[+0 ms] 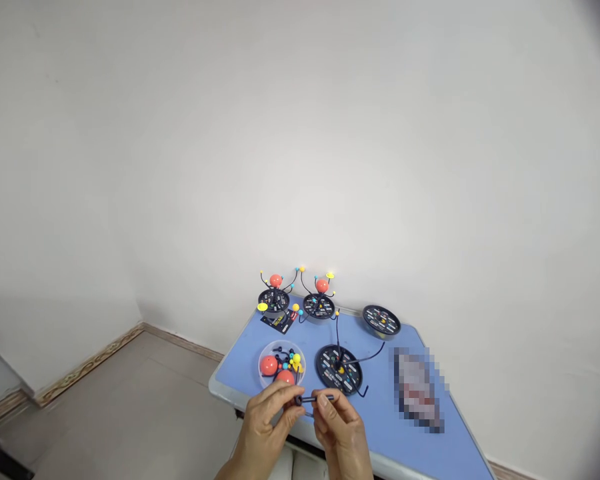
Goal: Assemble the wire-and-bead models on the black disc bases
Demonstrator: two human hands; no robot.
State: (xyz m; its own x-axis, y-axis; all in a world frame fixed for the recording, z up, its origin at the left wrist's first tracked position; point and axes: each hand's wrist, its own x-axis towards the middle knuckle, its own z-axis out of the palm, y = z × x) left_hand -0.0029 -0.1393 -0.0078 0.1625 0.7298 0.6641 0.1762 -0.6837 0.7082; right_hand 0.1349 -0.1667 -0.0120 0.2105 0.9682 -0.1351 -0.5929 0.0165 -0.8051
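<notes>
A slim black rod (308,399) is held between two hands above the near edge of the table; whether it is one piece or two joined cannot be told. The far side is filled by a pale wall (300,133), and grey floor (145,400) is seen at the left. A blue table (380,423) with a pale rim is set near the wall. Its right part is covered by a pixelated patch (417,390), whose contents cannot be made out. The left hand (267,427) is closed in a pinch on the rod's thicker left end, and the right end is gripped between thumb and fingers by the right hand (343,430). Just beyond the right hand, a round black base (325,370) with printed labels is fitted with bent black arms. At the far left, a model (274,300) is stood beside a second model (319,307); each is topped by a red ball and ringed by curved arms bearing small coloured pieces. Beyond the left hand, a clear bowl (266,350) is placed. At the far right, another black base (381,322) is seen. A dark printed card (283,325) is laid near the left model. In the bowl, two red balls, a smaller yellow ball (297,358) and small black pieces are gathered.
</notes>
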